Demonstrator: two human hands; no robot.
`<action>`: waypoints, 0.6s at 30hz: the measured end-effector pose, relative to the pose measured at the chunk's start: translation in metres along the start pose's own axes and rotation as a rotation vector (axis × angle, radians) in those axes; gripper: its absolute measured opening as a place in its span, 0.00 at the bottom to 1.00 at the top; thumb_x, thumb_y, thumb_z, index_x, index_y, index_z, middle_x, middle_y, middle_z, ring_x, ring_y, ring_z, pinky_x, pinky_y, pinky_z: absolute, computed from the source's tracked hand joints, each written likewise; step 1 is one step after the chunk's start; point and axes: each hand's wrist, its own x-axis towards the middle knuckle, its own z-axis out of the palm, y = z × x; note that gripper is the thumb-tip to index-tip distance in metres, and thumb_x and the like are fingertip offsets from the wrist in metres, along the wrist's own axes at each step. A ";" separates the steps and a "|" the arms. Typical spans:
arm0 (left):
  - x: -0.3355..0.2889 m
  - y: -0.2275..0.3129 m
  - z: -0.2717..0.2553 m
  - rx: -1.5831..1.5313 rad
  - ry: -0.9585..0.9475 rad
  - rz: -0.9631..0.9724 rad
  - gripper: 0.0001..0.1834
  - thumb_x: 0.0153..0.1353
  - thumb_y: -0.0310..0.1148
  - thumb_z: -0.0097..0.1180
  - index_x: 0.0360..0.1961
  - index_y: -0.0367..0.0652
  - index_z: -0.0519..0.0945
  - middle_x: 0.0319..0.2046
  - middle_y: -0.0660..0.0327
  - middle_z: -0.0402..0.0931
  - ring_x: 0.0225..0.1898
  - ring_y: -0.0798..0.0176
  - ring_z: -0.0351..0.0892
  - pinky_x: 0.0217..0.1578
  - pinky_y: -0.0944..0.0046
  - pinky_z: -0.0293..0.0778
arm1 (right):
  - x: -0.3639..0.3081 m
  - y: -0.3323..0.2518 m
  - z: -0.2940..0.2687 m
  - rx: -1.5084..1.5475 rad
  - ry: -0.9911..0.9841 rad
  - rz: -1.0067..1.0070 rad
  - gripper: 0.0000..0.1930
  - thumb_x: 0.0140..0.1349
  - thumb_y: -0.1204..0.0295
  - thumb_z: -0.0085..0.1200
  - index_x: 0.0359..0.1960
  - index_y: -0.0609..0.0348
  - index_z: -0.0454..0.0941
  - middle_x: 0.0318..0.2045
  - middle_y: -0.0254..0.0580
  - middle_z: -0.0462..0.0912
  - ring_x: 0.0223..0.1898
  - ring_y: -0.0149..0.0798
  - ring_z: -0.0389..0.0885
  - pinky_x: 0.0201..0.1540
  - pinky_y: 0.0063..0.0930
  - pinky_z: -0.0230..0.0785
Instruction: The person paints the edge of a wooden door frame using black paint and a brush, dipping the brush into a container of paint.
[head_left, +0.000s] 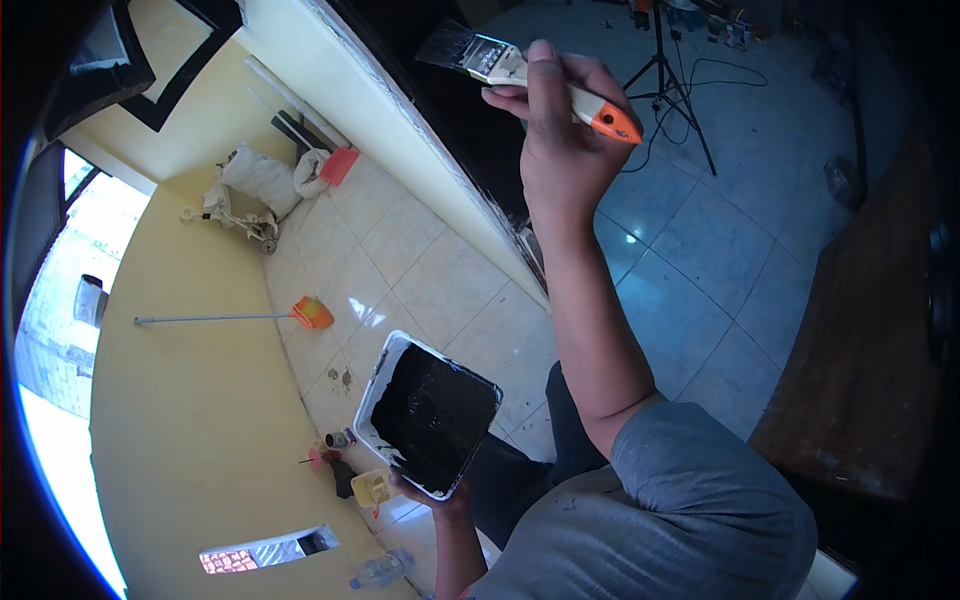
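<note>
Yellow wall (180,430), pale tiled floor (430,265) (paintbrush (510,68) in right hand (566,125)).

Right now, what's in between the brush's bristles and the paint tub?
Only air between the bristles and the paint tub: behind that gap, the head view shows a dark surface, a cream wall and tiled floor.

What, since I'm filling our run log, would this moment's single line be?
left hand: supports white tub; contents: black paint; right hand: grips paintbrush, raised; bristle contact: unclear
</note>
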 end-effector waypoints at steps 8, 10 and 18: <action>-0.003 0.003 0.004 0.020 0.002 -0.040 0.46 0.64 0.68 0.58 0.75 0.48 0.69 0.70 0.54 0.74 0.68 0.47 0.76 0.67 0.40 0.77 | -0.126 0.065 -0.126 -0.374 0.004 0.208 0.07 0.74 0.77 0.59 0.36 0.68 0.79 0.35 0.49 0.87 0.32 0.35 0.91 0.33 0.22 0.83; -0.005 0.005 -0.003 0.006 0.039 -0.069 0.46 0.65 0.66 0.58 0.75 0.47 0.70 0.70 0.54 0.74 0.68 0.45 0.77 0.66 0.40 0.78 | -0.145 0.065 -0.160 -0.429 0.025 0.294 0.07 0.74 0.77 0.59 0.36 0.68 0.79 0.34 0.48 0.87 0.31 0.34 0.91 0.32 0.22 0.81; -0.003 0.004 0.005 -0.036 0.024 -0.042 0.46 0.64 0.66 0.59 0.75 0.46 0.69 0.70 0.54 0.74 0.66 0.44 0.78 0.64 0.39 0.79 | -0.109 0.039 -0.112 -0.512 0.041 0.337 0.09 0.73 0.77 0.60 0.32 0.66 0.78 0.27 0.39 0.85 0.26 0.30 0.88 0.29 0.22 0.78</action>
